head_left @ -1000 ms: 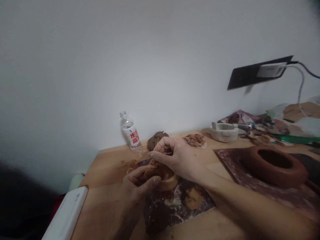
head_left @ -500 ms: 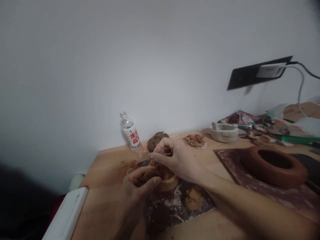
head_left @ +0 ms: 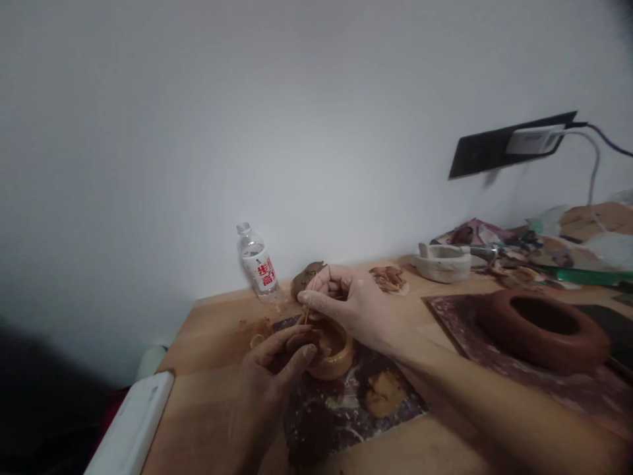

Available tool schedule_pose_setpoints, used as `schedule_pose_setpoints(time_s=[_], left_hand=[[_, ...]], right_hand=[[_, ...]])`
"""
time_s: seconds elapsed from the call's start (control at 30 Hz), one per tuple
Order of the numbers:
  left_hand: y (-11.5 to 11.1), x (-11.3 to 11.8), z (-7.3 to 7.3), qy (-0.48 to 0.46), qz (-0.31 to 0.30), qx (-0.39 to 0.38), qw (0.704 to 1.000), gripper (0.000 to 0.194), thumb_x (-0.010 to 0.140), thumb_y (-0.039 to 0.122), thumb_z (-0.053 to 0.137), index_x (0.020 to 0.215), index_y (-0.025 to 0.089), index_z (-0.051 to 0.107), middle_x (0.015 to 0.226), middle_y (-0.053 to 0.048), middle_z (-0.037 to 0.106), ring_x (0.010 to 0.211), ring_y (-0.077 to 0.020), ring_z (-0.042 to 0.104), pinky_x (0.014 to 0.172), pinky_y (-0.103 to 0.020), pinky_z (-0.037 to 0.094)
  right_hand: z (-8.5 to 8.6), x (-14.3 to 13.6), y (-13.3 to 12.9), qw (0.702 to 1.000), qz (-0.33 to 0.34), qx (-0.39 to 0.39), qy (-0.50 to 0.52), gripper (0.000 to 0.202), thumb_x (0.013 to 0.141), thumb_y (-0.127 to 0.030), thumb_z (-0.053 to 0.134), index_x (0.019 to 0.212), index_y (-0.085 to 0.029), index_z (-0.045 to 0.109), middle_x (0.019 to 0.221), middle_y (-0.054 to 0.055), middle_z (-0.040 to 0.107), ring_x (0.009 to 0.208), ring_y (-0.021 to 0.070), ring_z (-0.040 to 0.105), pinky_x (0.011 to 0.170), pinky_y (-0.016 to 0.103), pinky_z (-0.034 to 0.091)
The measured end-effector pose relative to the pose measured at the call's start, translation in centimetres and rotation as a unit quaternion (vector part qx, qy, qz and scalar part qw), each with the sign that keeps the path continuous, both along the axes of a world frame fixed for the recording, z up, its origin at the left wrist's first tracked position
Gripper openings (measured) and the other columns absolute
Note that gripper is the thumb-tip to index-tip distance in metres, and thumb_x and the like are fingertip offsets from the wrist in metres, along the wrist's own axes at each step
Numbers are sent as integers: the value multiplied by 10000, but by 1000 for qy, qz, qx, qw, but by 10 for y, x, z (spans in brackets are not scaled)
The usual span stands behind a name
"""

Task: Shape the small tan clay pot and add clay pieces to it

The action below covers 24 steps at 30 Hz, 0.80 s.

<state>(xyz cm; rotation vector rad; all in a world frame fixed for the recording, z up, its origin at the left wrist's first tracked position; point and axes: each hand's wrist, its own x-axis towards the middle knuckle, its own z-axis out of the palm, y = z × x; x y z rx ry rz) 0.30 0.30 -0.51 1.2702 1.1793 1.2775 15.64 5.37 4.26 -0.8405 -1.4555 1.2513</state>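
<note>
Over the clay bowl (head_left: 341,364), the right hand (head_left: 353,307) pinches a thin stick (head_left: 306,316); the left hand (head_left: 277,363) grips a clay disc (head_left: 299,341).

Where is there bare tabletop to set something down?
Widest: the table between the white box and left hand. A narrower strip separates the dark board from the maroon board, crossed by the right arm. Crowded: around the yellow bowl and among the scraps behind the red pot.

I'm working in what is looking like a clay workspace. A reddish hollow clay form (head_left: 544,330), a pale clay bowl (head_left: 444,264) and clay lumps (head_left: 307,278) are sitting on my wooden table (head_left: 202,369).
</note>
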Motion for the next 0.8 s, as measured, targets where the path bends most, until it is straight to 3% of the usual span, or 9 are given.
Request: schedule_pose_setpoints(time_s=[0.13, 0.33, 0.6, 0.7, 0.8], left_hand=[[-1, 4, -1, -31, 34, 3, 999, 321, 636, 200, 800, 949, 228, 737, 905, -34, 774, 842, -183, 710, 738, -234, 563], [2, 0, 6, -93, -16, -51, 994, 194, 561, 201, 854, 689, 166, 713, 712, -33, 750, 632, -149, 675, 570, -213, 535], [7, -5, 7, -149, -74, -111, 980, 249, 709, 341, 770, 857, 140, 762, 727, -70, 717, 586, -116, 600, 515, -188, 475], [7, -5, 8, -171, -86, -107, 976, 250, 714, 356, 763, 855, 150, 768, 802, -93, 731, 635, -145, 624, 552, -218, 503], [6, -6, 8, -153, -79, -115, 978, 309, 743, 336, 744, 1001, 166, 749, 904, -111, 736, 595, -119, 605, 556, -219, 495]], right_hand=[[2, -1, -2, 1000, 1, -7, 3, 159, 744, -261, 670, 674, -164, 565, 588, -24, 578, 550, 88, 513, 535, 228, 410], [5, -1, -3, 1000, -17, 1, -24, 134, 743, -206, 667, 658, -174, 568, 581, -35, 575, 541, 80, 499, 509, 214, 402], [4, 0, -2, 999, -15, 5, -29, 140, 747, -225, 666, 672, -166, 564, 594, -25, 583, 550, 79, 501, 519, 216, 409], [0, 0, 0, 999, -14, 23, -19, 160, 743, -268, 674, 679, -167, 568, 601, -17, 587, 550, 85, 501, 513, 224, 412], [-2, 0, 1, 999, -14, 30, -22, 162, 746, -282, 671, 684, -169, 571, 603, -10, 597, 550, 91, 513, 509, 227, 422]])
